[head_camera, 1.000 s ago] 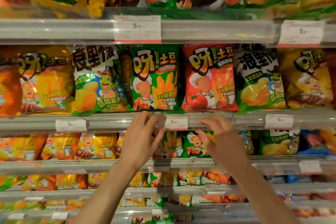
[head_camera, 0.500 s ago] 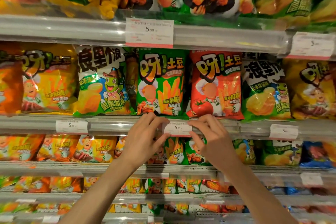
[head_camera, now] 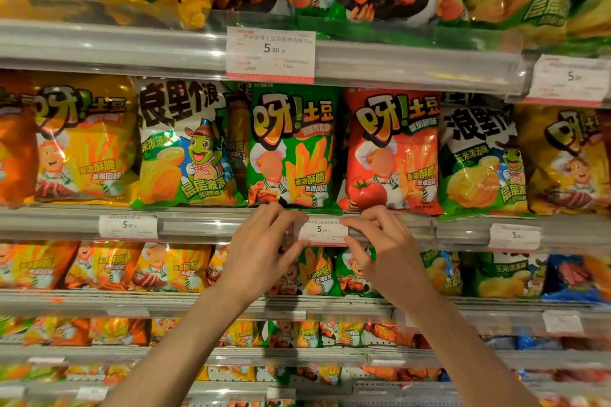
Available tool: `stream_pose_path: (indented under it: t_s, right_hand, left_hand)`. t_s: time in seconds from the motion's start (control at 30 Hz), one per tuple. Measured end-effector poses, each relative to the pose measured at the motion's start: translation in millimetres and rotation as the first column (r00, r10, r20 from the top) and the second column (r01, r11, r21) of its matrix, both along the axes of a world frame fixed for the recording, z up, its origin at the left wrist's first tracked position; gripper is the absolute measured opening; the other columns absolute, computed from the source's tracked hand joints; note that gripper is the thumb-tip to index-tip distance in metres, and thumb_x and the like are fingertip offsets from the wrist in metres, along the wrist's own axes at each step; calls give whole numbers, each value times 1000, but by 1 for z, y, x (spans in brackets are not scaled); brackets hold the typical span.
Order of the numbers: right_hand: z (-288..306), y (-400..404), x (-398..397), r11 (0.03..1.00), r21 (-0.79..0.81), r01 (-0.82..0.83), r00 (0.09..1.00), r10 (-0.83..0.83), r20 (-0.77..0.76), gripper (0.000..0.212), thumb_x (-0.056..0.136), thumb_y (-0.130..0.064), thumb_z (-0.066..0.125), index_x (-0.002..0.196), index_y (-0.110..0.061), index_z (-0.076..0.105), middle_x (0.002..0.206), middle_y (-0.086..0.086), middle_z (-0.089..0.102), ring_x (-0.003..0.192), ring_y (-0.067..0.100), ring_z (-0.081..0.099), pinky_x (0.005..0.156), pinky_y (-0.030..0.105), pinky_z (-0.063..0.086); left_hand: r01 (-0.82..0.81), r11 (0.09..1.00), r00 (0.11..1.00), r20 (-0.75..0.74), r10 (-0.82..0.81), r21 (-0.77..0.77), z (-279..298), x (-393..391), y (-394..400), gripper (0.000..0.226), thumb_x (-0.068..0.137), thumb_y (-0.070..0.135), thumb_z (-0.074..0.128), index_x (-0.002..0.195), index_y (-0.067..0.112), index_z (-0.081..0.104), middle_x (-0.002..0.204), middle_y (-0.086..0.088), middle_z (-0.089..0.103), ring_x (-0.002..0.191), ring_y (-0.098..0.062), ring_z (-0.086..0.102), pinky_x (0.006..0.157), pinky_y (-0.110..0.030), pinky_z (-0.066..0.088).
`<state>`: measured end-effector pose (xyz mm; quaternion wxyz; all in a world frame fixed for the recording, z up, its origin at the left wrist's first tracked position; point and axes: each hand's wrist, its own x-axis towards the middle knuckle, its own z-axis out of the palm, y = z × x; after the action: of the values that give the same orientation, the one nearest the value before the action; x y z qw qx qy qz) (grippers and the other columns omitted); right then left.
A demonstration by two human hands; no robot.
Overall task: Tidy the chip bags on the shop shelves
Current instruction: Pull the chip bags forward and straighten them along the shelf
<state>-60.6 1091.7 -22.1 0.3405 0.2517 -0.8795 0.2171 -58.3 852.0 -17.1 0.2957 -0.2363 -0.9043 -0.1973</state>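
A run of shop shelves, fronted by clear plastic price rails, is seen stacked from top to bottom with bright chip bags. On the middle shelf a green chip bag point(head_camera: 292, 145) is stood upright just left of a red chip bag point(head_camera: 393, 150), with a white bag with a frog figure point(head_camera: 185, 142) at its left side and yellow bags further out. Directly below the green bag a small price tag point(head_camera: 322, 231) is seated in the shelf rail point(head_camera: 198, 225). The tag is pinched at its left edge by the left hand point(head_camera: 261, 254), thumb beneath and fingers above, and at its right edge by the right hand point(head_camera: 385, 258) in the same way; both hands are partly curled, and no bag is held by either. Both forearms are raised from the near lower edge towards the rail, wrists slightly bent back. The bags are judged to be light, air-filled and soft, with slick foil skins and brittle contents, so they are best taken by the crimped top seam or lightly by both side edges, never squeezed across the middle.
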Motion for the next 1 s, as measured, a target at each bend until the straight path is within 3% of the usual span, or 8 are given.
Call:
stream_pose_path:
  t_s: [0.13,0.23,0.37,0.47,0.57,0.67,0.83,1.0]
  right_hand:
    - [8,-2,4,999,-31,-39,997,40,62,29,90,-19,71,118,-12,71,101,1,58,91,19,59,76,41,54]
    - [27,-1,8,977,-212,-14,984,50,169,27,94,-22,66,121,-19,67,102,-9,56,87,10,57,74,36,56]
    - [65,-6,-2,962,-267,-60,990,90,104,25,98,-27,61,120,-14,60,99,-2,58,84,14,61,69,37,57]
    - [94,-24,-13,965,-257,57,951,26,308,46,97,-37,62,138,-26,44,124,-2,59,96,8,65,82,33,61]
    - [108,-46,-22,985,-174,15,933,49,356,73,97,-43,61,154,-38,16,149,3,48,116,14,63,94,39,58]
    - [113,-61,-34,987,-159,-1,919,64,388,81,97,-40,63,154,-44,5,147,8,51,113,26,64,93,49,57]
    - [112,-67,-48,950,-308,-54,901,179,395,76,96,-28,65,152,-42,16,148,1,48,120,19,57,99,47,53]
    - [108,-69,-54,934,-357,-24,915,165,369,74,94,-29,69,151,-42,24,148,-3,47,120,16,55,100,44,52]
  left_hand:
    - [-10,1000,1000,17,10,10,-1,0,0,38,86,35,74,118,20,62,98,3,56,89,-19,54,64,-35,49]
    - [-9,1000,1000,23,9,12,1,0,0,38,84,34,75,117,21,62,97,4,56,88,-19,54,63,-33,48]
    - [-12,1000,1000,23,12,5,1,0,-1,37,85,36,73,117,22,61,96,5,55,88,-18,53,63,-34,49]
    - [-17,1000,999,27,17,4,1,0,-1,37,86,36,73,118,23,61,97,5,55,89,-18,53,64,-35,50]
    - [-23,1000,999,26,23,-2,1,0,-1,36,86,37,72,117,23,61,96,6,55,88,-16,53,63,-32,49]
    - [-24,1000,999,31,24,3,2,-1,-1,36,86,39,71,117,24,61,96,8,54,89,-15,52,62,-30,47]
    - [-23,999,999,42,22,22,1,-2,-1,36,85,39,73,116,26,60,96,8,54,90,-14,52,62,-31,47]
    - [-21,999,999,29,20,35,0,-2,0,37,82,38,75,113,27,59,94,8,52,88,-14,51,62,-29,46]
